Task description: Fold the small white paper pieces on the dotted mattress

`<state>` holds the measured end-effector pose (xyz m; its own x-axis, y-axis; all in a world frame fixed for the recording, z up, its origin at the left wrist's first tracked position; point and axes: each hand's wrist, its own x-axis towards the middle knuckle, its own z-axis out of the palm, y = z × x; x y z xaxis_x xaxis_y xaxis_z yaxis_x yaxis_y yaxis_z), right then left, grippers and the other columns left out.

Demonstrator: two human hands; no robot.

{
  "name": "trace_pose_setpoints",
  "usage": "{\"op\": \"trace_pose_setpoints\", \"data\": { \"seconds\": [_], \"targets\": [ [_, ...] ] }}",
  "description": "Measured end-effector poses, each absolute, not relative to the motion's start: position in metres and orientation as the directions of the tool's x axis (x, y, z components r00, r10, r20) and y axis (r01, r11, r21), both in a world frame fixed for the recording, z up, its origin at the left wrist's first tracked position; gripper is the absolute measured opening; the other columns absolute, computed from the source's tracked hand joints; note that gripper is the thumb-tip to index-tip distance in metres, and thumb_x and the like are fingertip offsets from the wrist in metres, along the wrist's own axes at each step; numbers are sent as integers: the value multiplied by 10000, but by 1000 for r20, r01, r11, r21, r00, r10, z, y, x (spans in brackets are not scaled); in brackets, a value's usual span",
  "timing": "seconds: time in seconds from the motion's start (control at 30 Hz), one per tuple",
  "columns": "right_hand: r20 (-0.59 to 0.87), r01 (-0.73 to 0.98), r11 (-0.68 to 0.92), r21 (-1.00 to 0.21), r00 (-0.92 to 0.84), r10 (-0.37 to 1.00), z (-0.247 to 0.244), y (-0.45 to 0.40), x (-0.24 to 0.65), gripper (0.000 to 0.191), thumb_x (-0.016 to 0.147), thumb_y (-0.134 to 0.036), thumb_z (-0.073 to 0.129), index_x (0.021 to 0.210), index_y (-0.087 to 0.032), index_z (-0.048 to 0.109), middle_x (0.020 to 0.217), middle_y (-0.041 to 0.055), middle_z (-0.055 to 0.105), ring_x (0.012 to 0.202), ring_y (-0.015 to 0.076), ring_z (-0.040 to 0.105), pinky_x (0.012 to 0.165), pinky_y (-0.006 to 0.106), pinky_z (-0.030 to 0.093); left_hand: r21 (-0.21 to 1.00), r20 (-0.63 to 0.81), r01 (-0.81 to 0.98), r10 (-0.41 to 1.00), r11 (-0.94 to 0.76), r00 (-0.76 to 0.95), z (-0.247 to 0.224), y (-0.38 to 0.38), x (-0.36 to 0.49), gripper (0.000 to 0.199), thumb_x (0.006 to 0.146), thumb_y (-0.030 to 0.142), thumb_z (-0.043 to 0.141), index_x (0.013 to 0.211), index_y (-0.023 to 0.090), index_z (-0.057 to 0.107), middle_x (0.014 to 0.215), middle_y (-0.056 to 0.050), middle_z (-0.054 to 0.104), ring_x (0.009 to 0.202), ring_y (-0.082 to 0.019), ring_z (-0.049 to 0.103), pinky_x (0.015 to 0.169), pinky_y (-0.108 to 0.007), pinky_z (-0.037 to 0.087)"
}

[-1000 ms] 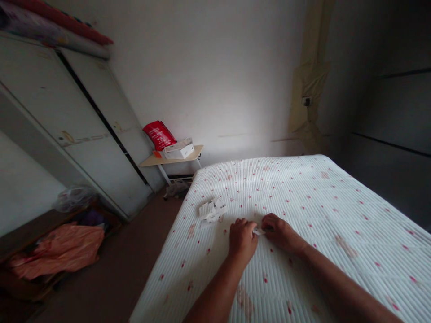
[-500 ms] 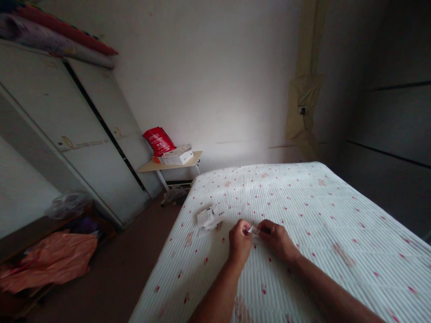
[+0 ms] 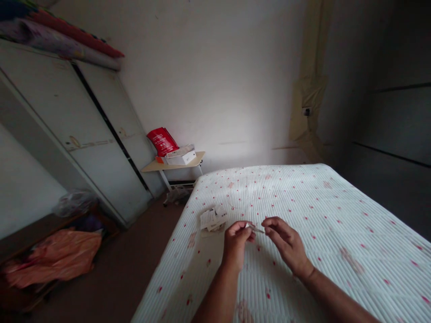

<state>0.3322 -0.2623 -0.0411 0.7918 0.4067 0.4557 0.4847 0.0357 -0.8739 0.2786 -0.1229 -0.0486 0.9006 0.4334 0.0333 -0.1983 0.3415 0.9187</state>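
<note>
Over the quilted mattress, my left hand [image 3: 236, 240] is closed, pinching a small narrow slip of white paper [image 3: 256, 229] between thumb and fingers. The slip points to the right. At its right end is my right hand [image 3: 286, 244], its thumb and index finger slightly apart near the paper's tip. Whether the right thumb touches the paper is too small to tell. Left of my hands, a small pile of printed paper pieces [image 3: 213, 219] lies on the mattress [image 3: 303, 197], which is white with red dots.
A small table [image 3: 151, 167] beyond the bed's far left corner bears a white box [image 3: 183, 157] and a red bag [image 3: 162, 141]. At left stand a white wardrobe [image 3: 101, 175] and a low shelf with an orange cloth-like bundle [image 3: 55, 255]. A wall socket [image 3: 306, 111] is at the back right.
My right hand has shifted slightly right, and its fingers have loosened from the paper. My left hand still grips the slip, now narrower in view. The camera view has moved a little.
</note>
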Motion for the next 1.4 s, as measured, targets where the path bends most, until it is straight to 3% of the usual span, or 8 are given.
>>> {"op": "trace_pose_setpoints", "data": {
  "seconds": [0.2,0.57,0.9,1.2,1.4],
  "targets": [
    [270,263,83,-961,839,473,-50,-264,333,135,757,-254,540,860,-204,612,818,9,620,749,151,579,688,260,475,823,19,-242,401,513,916,-51,-122,275,160,653,212,659,775,111,637,760,-68,670,602,-108,581,589,-232,434],
    [290,321,57,-946,751,593,-42,-262,321,129,775,-275,524,833,-192,605,736,10,567,701,152,536,667,268,448,805,18,-245,391,540,920,-58,-121,275,157,645,198,646,774,110,652,812,-76,678,678,-138,602,653,-258,447],
    [282,277,102,-955,754,593,-45,-260,320,88,745,-257,572,786,-182,589,721,-1,534,690,140,504,647,251,424,800,53,-267,381,537,923,-63,-120,276,154,651,169,617,786,117,669,892,-93,687,747,-162,612,696,-282,463],
    [287,301,76,-951,759,584,-47,-257,320,71,729,-244,582,764,-182,577,731,7,549,696,143,519,664,263,441,814,75,-258,347,520,935,-59,-120,274,264,654,219,620,886,115,690,944,-108,685,764,-186,620,741,-320,463],
    [281,287,83,-954,765,579,-51,-257,322,81,724,-238,594,778,-180,574,717,3,543,685,136,512,647,254,446,855,80,-227,315,467,946,-61,-119,273,400,597,217,682,982,109,671,1009,-121,668,879,-223,611,829,-340,428]
  ]
}}
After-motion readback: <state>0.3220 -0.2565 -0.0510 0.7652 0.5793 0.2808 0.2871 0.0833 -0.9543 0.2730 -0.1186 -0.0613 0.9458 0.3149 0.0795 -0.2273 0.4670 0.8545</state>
